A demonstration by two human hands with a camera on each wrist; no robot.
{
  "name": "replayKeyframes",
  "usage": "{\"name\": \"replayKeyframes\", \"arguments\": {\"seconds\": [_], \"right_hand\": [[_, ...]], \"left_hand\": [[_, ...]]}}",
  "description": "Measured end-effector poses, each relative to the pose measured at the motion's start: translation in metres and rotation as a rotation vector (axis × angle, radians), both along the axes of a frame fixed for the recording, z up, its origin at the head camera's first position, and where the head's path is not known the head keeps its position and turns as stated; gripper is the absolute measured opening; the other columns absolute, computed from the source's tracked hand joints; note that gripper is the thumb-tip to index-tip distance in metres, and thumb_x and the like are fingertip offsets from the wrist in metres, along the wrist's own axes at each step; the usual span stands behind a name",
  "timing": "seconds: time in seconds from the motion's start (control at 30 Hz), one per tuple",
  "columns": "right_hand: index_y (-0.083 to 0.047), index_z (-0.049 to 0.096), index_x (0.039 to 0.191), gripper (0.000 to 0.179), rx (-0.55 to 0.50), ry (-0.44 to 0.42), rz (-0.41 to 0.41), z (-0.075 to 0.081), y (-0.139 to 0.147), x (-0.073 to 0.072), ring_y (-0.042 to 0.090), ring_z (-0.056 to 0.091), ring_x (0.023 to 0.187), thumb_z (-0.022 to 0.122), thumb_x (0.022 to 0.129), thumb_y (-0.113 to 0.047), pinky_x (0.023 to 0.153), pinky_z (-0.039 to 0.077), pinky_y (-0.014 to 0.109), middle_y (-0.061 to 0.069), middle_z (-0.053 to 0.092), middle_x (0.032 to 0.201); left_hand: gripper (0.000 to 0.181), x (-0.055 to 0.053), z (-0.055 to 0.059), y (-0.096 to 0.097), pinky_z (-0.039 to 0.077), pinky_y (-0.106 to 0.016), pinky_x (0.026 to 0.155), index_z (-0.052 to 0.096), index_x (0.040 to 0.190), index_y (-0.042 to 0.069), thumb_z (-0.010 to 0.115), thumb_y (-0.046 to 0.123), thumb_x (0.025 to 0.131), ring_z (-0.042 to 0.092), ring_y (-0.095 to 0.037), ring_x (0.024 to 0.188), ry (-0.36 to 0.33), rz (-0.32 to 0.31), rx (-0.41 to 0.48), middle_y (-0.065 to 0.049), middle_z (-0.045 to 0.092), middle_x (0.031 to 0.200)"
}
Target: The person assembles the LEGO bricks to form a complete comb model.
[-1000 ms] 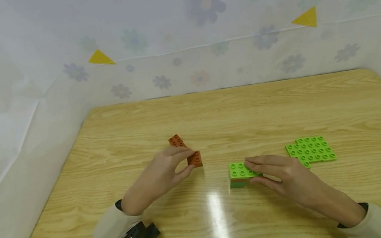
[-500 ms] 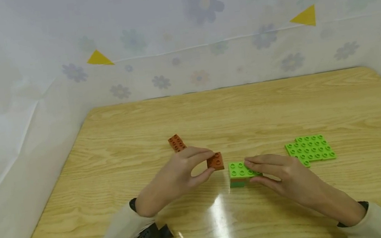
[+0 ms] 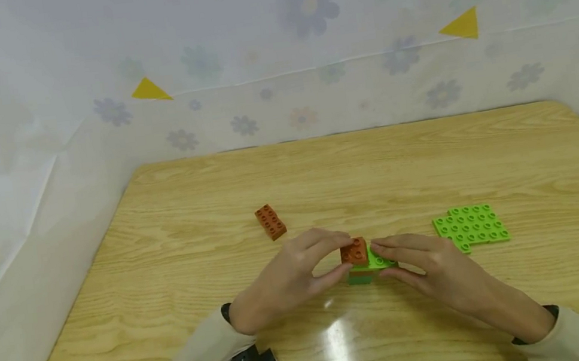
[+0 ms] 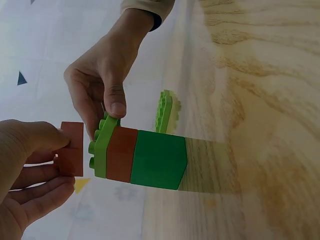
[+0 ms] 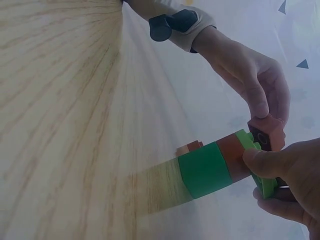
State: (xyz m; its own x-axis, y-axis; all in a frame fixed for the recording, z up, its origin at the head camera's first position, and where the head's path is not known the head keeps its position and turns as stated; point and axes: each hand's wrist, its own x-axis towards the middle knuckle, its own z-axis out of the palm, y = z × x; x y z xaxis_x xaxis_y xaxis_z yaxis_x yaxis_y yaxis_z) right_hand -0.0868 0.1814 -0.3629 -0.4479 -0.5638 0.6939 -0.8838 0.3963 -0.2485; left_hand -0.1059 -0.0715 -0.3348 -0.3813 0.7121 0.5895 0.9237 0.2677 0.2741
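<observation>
I've got soft, even light on the head feed, and there's a bright streak of glare (image 3: 338,349) on the counter (image 3: 164,220), just below the left fingers (image 3: 334,277). My wrist feeds run dimmer, bluish, hazy; on the left one, those same fingers sit shaded and the counter mirrors faintly beyond them.

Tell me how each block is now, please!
Plastic tower, lime-green plate over brown brick and dark-green brick: upright, right hand holding plate.
Small square brown plastic brick: pinched by left hand, apart from tower.
Long brown plastic brick: on table, studs up.
Flat lime-green studded plastic piece: on table, studs up.
</observation>
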Motion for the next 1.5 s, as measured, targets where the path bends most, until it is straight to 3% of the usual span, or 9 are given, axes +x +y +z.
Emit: {"name": "replayKeyframes", "arguments": {"seconds": [0.63,0.8,0.9,1.03,1.27,1.5], "right_hand": [[0.002,0.073,0.105,0.048,0.011,-0.039,-0.028,0.0022,-0.0011,0.0032,0.026,0.071,0.085,0.051,0.098,-0.040,0.077,0.056,0.020,0.012,0.072,0.102],[-0.001,0.065,0.122,0.053,0.033,-0.109,-0.072,0.0036,0.0002,0.0062,0.023,0.071,0.089,0.049,0.098,-0.045,0.079,0.055,0.021,0.010,0.072,0.107],[-0.001,0.060,0.128,0.054,0.023,-0.098,-0.082,0.0037,0.0001,0.0069,0.024,0.071,0.089,0.049,0.098,-0.045,0.077,0.056,0.023,0.012,0.071,0.108],[-0.001,0.059,0.129,0.053,-0.007,-0.058,-0.077,0.0037,-0.0011,0.0064,0.027,0.071,0.086,0.051,0.097,-0.042,0.074,0.057,0.024,0.014,0.071,0.108],[-0.005,0.058,0.134,0.054,0.023,-0.105,-0.071,0.0054,-0.0006,0.0061,0.024,0.070,0.094,0.049,0.097,-0.045,0.080,0.054,0.018,0.012,0.067,0.119],[-0.006,0.063,0.129,0.043,0.050,-0.025,0.010,0.0049,-0.0021,0.0062,0.022,0.069,0.096,0.049,0.100,-0.035,0.081,0.054,0.018,0.010,0.059,0.132]], "left_hand": [[0.019,0.0001,-0.0081,0.0033,0.046,-0.010,0.090,0.071,0.100,-0.001,0.075,0.008,0.084,0.065,-0.017,0.100,0.041,-0.013,-0.023,-0.012,0.067,0.109],[0.016,-0.0005,-0.0088,0.0045,0.046,-0.011,0.092,0.072,0.099,0.001,0.074,0.009,0.086,0.065,-0.017,0.100,0.104,-0.008,-0.046,-0.012,0.067,0.109],[0.017,-0.0003,-0.0077,0.0055,0.045,-0.012,0.094,0.073,0.100,0.001,0.073,0.011,0.087,0.065,-0.018,0.101,0.158,-0.004,-0.069,-0.012,0.066,0.109],[0.018,0.0004,-0.0067,0.0064,0.043,-0.013,0.096,0.073,0.102,0.001,0.072,0.013,0.088,0.064,-0.018,0.102,0.218,0.009,-0.107,-0.013,0.065,0.111],[0.022,0.0030,-0.0073,0.0073,0.045,-0.015,0.095,0.071,0.104,0.001,0.073,0.012,0.085,0.063,-0.018,0.102,0.310,0.048,-0.169,-0.012,0.066,0.112],[0.022,0.0034,-0.0088,0.0081,0.046,-0.015,0.095,0.070,0.104,-0.001,0.071,0.010,0.084,0.063,-0.019,0.103,0.306,0.042,-0.146,-0.013,0.066,0.112]]}}
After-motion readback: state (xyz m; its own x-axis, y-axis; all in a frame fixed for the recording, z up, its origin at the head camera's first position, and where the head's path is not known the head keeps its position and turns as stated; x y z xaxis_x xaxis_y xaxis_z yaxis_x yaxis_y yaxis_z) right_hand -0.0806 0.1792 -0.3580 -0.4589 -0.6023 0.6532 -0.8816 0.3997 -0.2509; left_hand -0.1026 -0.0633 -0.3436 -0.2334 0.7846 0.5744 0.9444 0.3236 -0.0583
